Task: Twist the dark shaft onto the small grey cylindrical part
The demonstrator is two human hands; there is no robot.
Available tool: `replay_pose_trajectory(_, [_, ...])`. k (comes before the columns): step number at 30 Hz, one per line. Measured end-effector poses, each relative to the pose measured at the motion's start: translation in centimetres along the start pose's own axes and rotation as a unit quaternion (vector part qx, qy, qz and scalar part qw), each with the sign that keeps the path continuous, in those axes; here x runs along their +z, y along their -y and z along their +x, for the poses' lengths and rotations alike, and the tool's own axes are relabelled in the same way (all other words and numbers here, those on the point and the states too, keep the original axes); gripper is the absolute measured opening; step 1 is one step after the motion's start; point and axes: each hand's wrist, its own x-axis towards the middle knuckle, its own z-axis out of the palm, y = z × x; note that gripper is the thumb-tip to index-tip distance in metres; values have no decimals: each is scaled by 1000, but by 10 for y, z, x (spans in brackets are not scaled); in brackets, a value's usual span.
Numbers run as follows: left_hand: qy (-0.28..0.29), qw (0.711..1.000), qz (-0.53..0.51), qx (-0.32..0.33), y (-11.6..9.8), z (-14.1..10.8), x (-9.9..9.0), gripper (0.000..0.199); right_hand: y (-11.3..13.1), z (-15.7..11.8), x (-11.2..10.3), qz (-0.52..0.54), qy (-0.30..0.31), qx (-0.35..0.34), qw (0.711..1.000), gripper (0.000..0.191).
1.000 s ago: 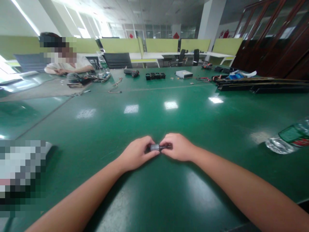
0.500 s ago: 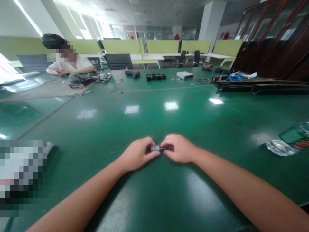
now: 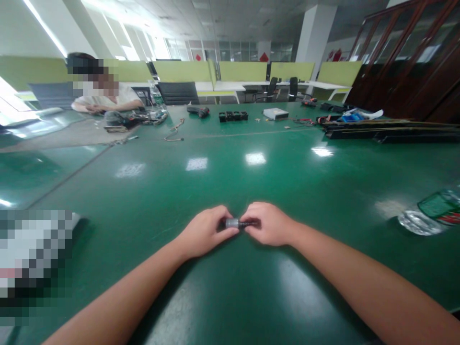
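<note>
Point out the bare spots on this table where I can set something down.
Bare: the green tabletop between left hand, right hand and the black blocks beyond; also between right hand and bottle. Crowded: far right, around the black rails; far left, before the seated person.

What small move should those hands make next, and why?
Perhaps a gentle twist of the right hand, left hand steady: the left pinches a small grey cylinder, the right a slim dark part lined up with it, though how they join is unclear.
</note>
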Motion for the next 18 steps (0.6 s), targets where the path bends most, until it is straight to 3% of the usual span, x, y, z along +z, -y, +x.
replay_pose_trajectory(18, [1,1000,-2,1,0,0,1,31,-4,-3,-1,1,1,-7,1000,16])
